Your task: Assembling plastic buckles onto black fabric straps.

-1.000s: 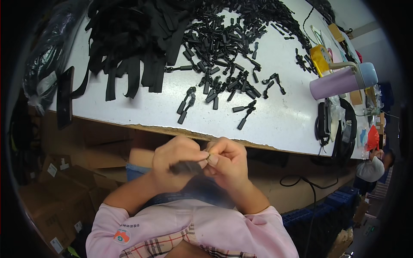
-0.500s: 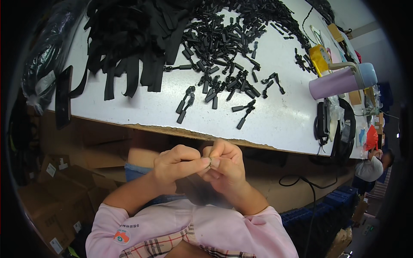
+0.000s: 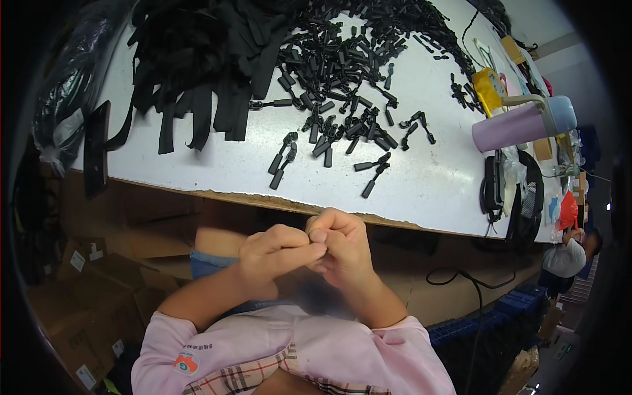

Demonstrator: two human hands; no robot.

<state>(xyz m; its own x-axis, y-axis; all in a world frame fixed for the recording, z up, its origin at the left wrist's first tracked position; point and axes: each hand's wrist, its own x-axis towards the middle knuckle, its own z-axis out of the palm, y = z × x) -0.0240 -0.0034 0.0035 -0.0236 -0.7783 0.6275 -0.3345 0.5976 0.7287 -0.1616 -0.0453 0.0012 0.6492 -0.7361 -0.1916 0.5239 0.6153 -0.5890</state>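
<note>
My left hand and my right hand meet just off the front edge of the table, fingertips pinched together. Whatever lies between the fingers is too small and covered to name. On the white table beyond them, a few black zipper sliders with long pulls lie apart from the rest, nearest my right hand. Another pair of zipper sliders rests ahead of my left hand. Farther back spreads a big heap of the same black zipper sliders.
Black fabric strips are piled at the back left, beside a clear plastic bag. A purple bottle stands at the right. Cardboard boxes sit on the left below the table; a black cable hangs right. A person is at the far right.
My fingers have shifted slightly against each other; the right hand has moved a little up and left. The things on the table lie unchanged.
</note>
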